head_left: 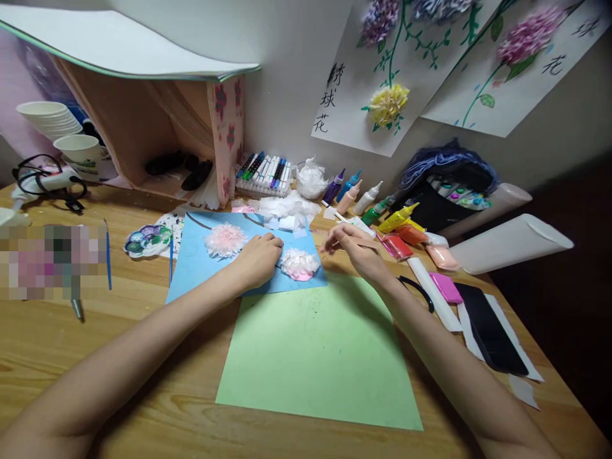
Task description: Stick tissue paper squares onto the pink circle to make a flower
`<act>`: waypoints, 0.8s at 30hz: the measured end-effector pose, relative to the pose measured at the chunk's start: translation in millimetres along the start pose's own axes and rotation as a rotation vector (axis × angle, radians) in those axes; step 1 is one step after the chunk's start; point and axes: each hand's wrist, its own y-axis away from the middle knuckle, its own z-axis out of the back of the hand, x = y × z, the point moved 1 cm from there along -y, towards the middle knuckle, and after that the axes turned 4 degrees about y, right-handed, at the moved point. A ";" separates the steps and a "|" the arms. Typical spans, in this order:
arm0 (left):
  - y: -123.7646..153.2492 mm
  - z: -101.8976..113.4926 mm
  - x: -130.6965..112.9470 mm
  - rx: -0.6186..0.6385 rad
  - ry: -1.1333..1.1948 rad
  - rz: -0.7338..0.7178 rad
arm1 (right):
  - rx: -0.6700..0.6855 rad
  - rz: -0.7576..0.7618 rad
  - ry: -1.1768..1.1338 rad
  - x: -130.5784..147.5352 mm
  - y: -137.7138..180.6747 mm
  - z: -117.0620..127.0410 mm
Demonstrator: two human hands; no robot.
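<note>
My left hand rests on a blue sheet of paper, palm down with its fingers bent over the surface and their tips partly hidden. It lies between a pale pink fluffy paper flower and a white flower with a pink lower edge. Just past the blue sheet's right edge, my right hand hovers with thumb and fingers pinched together. Whatever is in that pinch is too small to make out. A green sheet lies nearer to me, its far edge meeting the blue one.
Paint bottles, a marker tray and crumpled white tissue line the wall. Clay packets, a pink block and a black phone lie right. Left are a paint palette and paper cups.
</note>
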 end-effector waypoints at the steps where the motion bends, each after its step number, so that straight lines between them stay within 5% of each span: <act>1: 0.1 0.4 0.3 0.000 0.003 0.001 | -0.029 0.069 0.094 -4.3 -4.9 0.5; 5: 0.0 1.5 1.1 -0.001 0.009 0.003 | 0.010 0.278 0.478 -31.1 -31.2 -9.0; 11: -1.9 1.0 1.9 -0.025 0.010 0.000 | 0.053 0.430 0.718 -53.0 -48.0 -25.9; 16: -1.8 7.9 1.7 -0.021 0.056 0.008 | -0.063 0.322 0.505 -41.3 -31.2 -15.0; 20: 1.4 19.8 -6.4 -0.202 0.169 0.073 | -0.116 0.124 0.197 -24.1 -5.3 -7.3; 24: 5.8 25.5 -20.9 -0.315 0.333 -0.010 | -0.042 0.009 -0.007 -10.3 17.8 -10.3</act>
